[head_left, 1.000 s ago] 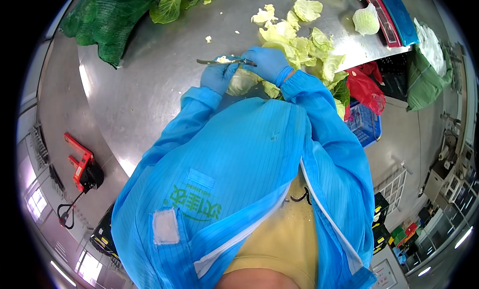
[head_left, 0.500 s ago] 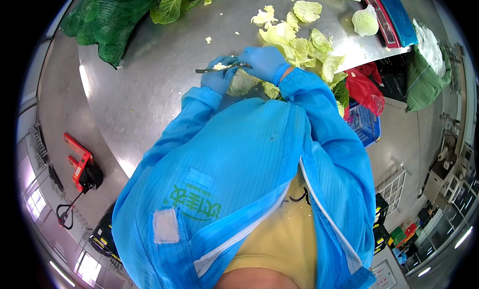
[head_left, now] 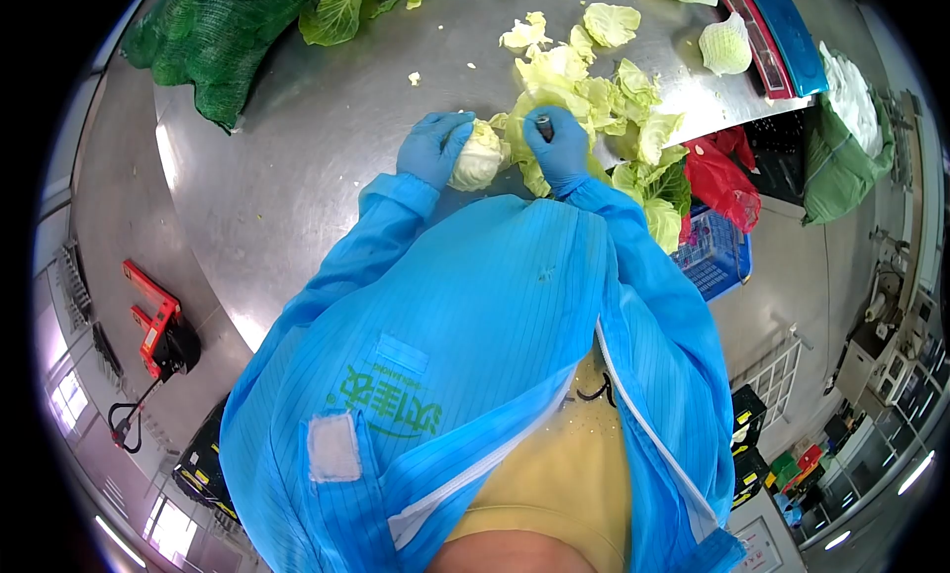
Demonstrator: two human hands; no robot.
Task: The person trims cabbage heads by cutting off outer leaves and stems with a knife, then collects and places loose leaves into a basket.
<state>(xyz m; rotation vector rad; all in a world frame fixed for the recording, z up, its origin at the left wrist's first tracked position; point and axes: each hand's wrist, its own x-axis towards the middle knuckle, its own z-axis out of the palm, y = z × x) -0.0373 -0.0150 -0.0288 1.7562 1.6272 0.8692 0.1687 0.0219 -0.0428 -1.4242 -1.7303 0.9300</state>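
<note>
My left hand, in a blue glove, is closed around the side of a pale, trimmed cabbage on the metal table. Right of it, my gloved right hand is curled round a knife; just the dark end of its handle shows, and the blade is hidden. A loose yellow-green leaf lies between the cabbage and my right hand; whether my fingers pinch it I cannot tell. Torn cabbage leaves are heaped beyond and beside my right hand.
A green mesh sack lies at the far left, beside a leafy green cabbage. At the far right are a netted cabbage and a red-and-blue box-like object. A red bag and a blue crate are beside the right table edge.
My right hand has moved right and toward my body, taking the knife away from my left hand. The cabbage's pale trimmed side now shows, and leaves have shifted beside my right hand.
</note>
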